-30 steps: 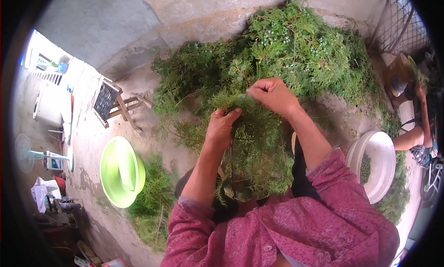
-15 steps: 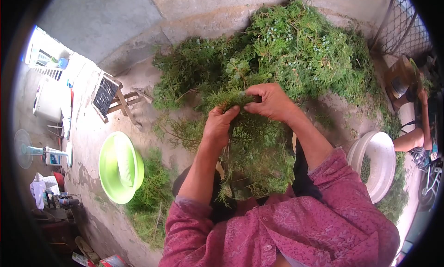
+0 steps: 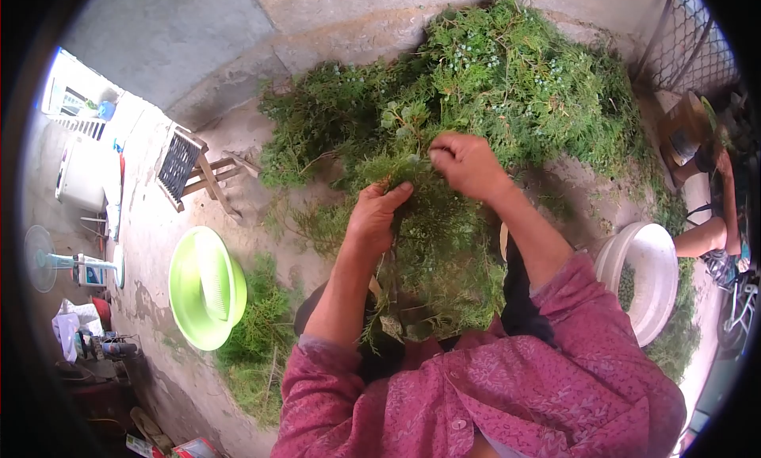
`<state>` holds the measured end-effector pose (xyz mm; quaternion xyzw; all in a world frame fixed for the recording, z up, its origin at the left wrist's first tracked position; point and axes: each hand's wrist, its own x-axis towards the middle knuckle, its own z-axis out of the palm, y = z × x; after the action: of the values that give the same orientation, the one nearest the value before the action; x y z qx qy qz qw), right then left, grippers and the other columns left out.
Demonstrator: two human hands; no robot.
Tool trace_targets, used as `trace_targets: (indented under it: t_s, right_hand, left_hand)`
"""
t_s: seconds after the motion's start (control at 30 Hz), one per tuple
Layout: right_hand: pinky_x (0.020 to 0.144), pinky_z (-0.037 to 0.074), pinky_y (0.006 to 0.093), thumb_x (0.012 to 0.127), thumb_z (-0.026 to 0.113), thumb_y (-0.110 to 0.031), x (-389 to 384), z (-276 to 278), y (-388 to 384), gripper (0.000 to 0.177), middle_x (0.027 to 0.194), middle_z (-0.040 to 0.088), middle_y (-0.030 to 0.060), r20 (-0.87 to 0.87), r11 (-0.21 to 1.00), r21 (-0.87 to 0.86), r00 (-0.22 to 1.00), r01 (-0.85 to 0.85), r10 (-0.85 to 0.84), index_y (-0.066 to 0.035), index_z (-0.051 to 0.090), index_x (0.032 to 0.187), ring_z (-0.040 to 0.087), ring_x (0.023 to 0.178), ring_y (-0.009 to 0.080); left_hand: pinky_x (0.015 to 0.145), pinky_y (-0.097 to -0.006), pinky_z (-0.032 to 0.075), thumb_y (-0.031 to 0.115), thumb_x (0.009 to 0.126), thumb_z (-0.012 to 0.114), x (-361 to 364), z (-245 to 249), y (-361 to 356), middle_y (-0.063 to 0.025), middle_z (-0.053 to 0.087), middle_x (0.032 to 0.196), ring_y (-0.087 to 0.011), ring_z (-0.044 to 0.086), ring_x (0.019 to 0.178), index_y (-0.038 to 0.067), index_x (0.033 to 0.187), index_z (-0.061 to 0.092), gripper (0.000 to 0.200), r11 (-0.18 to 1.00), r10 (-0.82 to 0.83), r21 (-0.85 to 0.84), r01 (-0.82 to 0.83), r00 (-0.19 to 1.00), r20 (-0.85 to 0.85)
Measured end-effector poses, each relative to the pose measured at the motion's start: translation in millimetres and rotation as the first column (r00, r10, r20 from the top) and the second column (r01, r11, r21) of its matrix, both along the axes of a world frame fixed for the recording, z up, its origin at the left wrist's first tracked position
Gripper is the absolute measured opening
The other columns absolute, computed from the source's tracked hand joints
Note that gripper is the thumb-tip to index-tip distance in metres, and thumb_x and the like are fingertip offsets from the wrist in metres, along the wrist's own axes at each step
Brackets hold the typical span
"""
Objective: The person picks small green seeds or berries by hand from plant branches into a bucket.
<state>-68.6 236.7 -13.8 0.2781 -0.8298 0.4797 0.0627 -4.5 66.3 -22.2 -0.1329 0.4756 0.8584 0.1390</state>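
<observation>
The left hand (image 3: pixel 376 214) is pinching the leafy branch (image 3: pixel 432 220) near its far tip, with the thumb along the top. The right hand (image 3: pixel 469 168) has its thumb and forefinger pressed together, just beside this tip; whether something small is between them, I cannot tell. The branch lies in front of the body: its long axis seems to run from the left grip toward the near side, and its foliage spreads to the right, below the right hand. The tip is between the two hands, to the left of the right fingertips, and the left hand is the nearer one to it.

Compared with half a second ago, the right fingertips are farther and more to the right, apart from the left thumb; the left hand stays almost in the same place.

Farther out, the large pile of branches (image 3: pixel 523 101) is at the far side, the green basin (image 3: pixel 184 291) at the left, and the white bucket (image 3: pixel 659 307) at the right.
</observation>
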Motion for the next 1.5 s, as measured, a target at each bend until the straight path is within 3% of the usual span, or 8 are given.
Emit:
trace_targets:
  t_s: [0.07,0.23,0.43,0.9,1.1,1.2,1.27,1.5]
  right_hand:
    - [0.038,0.032,0.0188,0.081,0.053,-0.011,-5.1,23.0,11.6,0.008,0.065,0.054,0.0031,0.744,0.881,-0.443,0.616,0.165,0.259,-0.004,0.054,0.085,0.041,0.050,0.0054]
    - [0.035,0.026,0.0145,0.082,0.054,-0.011,-2.2,38.5,18.2,0.012,0.069,0.055,0.0043,0.645,0.601,-0.753,0.479,0.266,0.596,-0.003,0.052,0.090,0.041,0.047,0.0049]
    - [0.045,0.034,0.0179,0.079,0.057,-0.011,-0.2,17.9,3.4,0.011,0.066,0.053,-0.0043,0.574,0.958,-0.288,0.798,-0.015,0.185,-0.004,0.061,0.087,0.043,0.055,0.0025]
    - [0.065,0.042,0.0243,0.071,0.070,-0.022,4.1,9.5,0.1,0.033,0.076,0.058,0.0013,0.417,0.930,-0.103,0.833,-0.353,0.363,0.000,0.058,0.093,0.048,0.071,0.0066]
    - [0.052,0.040,0.0231,0.074,0.066,-0.020,9.0,21.3,1.2,0.026,0.073,0.055,0.0026,0.622,0.957,-0.179,0.727,-0.230,0.291,-0.001,0.057,0.089,0.047,0.063,0.0060]
    - [0.038,0.031,0.0174,0.074,0.059,-0.007,4.6,16.0,8.2,0.011,0.072,0.054,0.0017,0.821,0.900,-0.436,0.404,-0.012,0.403,-0.004,0.053,0.082,0.040,0.046,0.0040]
    - [0.035,0.029,0.0148,0.074,0.054,-0.005,2.5,17.8,13.0,0.010,0.073,0.054,0.0058,0.668,0.654,-0.739,0.305,0.164,0.679,-0.003,0.051,0.083,0.042,0.045,0.0060]
    - [0.038,0.030,0.0141,0.075,0.057,-0.007,6.2,31.6,21.2,0.019,0.081,0.054,0.0050,0.572,0.590,-0.796,0.484,0.133,0.662,-0.002,0.051,0.093,0.043,0.052,0.0057]
  left_hand:
    - [0.068,-0.0302,0.050,0.006,0.081,0.058,1.5,5.1,0.7,-0.0057,0.061,0.090,-0.0155,0.060,0.076,0.003,0.099,0.057,0.018,1.000,-0.003,-0.012,0.003,1.000,0.005]
    - [0.070,-0.0294,0.050,0.007,0.082,0.057,0.3,1.8,1.7,-0.0043,0.061,0.092,-0.0140,0.058,0.080,0.003,0.100,0.057,0.019,0.998,-0.017,-0.068,0.013,0.998,-0.052]
    - [0.066,-0.0237,0.046,0.010,0.084,0.056,4.2,2.6,3.3,-0.0006,0.061,0.087,-0.0075,0.056,0.074,0.004,0.099,0.059,0.017,0.988,-0.107,-0.117,0.101,0.993,-0.043]
    - [0.058,-0.0228,0.046,0.014,0.081,0.061,4.2,-0.6,2.8,0.0006,0.060,0.081,-0.0080,0.055,0.067,0.003,0.096,0.059,0.019,0.945,-0.186,-0.284,0.159,0.980,-0.068]
    - [0.060,-0.0239,0.046,0.012,0.080,0.061,5.6,0.5,1.4,-0.0009,0.060,0.082,-0.0092,0.056,0.068,0.003,0.096,0.059,0.018,0.973,-0.180,-0.159,0.165,0.980,-0.083]
    - [0.062,-0.0238,0.045,0.011,0.081,0.059,7.4,-0.3,0.4,-0.0007,0.061,0.083,-0.0089,0.056,0.070,0.003,0.096,0.059,0.017,0.978,-0.186,-0.110,0.177,0.980,-0.076]
    - [0.064,-0.0230,0.044,0.012,0.081,0.058,7.6,2.2,0.4,0.0002,0.061,0.083,-0.0077,0.055,0.071,0.004,0.096,0.060,0.016,0.978,-0.190,-0.097,0.183,0.979,-0.071]
    - [0.063,-0.0269,0.049,0.010,0.082,0.056,4.3,3.0,0.5,-0.0037,0.061,0.085,-0.0121,0.058,0.071,0.002,0.100,0.056,0.019,0.984,-0.141,-0.111,0.139,0.990,-0.014]
